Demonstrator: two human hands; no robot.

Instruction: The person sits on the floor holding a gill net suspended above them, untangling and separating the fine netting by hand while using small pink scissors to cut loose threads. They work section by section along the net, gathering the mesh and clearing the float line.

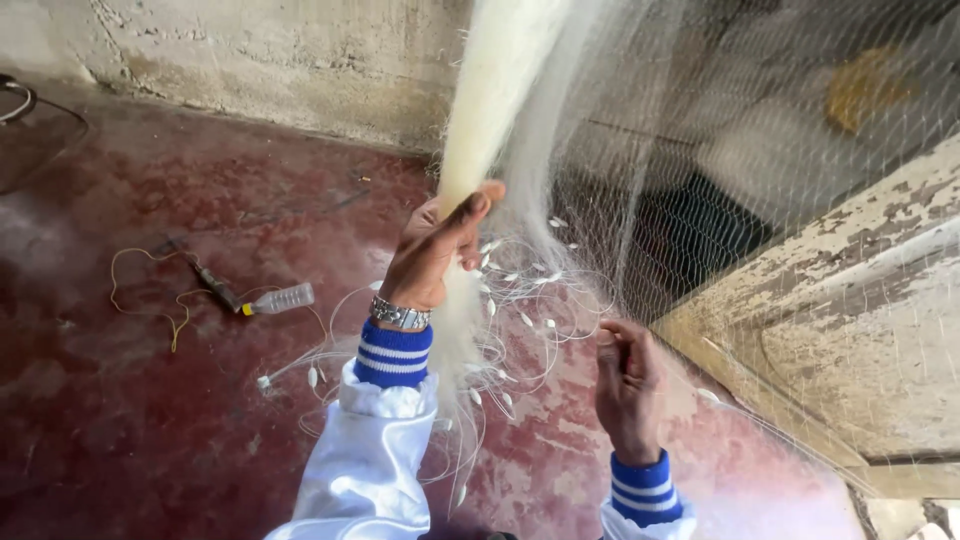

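A dark red, scuffed concrete floor (130,420) meets a rough, stained plaster wall (280,60), and over it hangs a fine white fishing net (500,90), gathered into a thick pale bundle that comes down from above the frame. The left hand (435,250) is closed around this bundle about midway, thumb pressed across it, a metal wristwatch (400,315) and a blue-and-white striped cuff (393,355) showing below a white sleeve. The right hand (625,385) is held lower and apart from the left, fingers curled in as if pinching a strand of mesh or line; whether it truly holds one cannot be told, the thread being too fine. Judging from how things lie, part of the net is already drawn together into the bundle, while a wide sheet of mesh (800,250) is still spread loose to the right and a tangle of thin line with small white floats (520,320) lies unsorted on the floor below the hands. Farther left on the floor lie a clear plastic bottle (280,298), a yellowish cord (150,290) and a dark cable (30,110). At right stands a weathered wooden door (850,320) with peeling pale paint, seen through the mesh.
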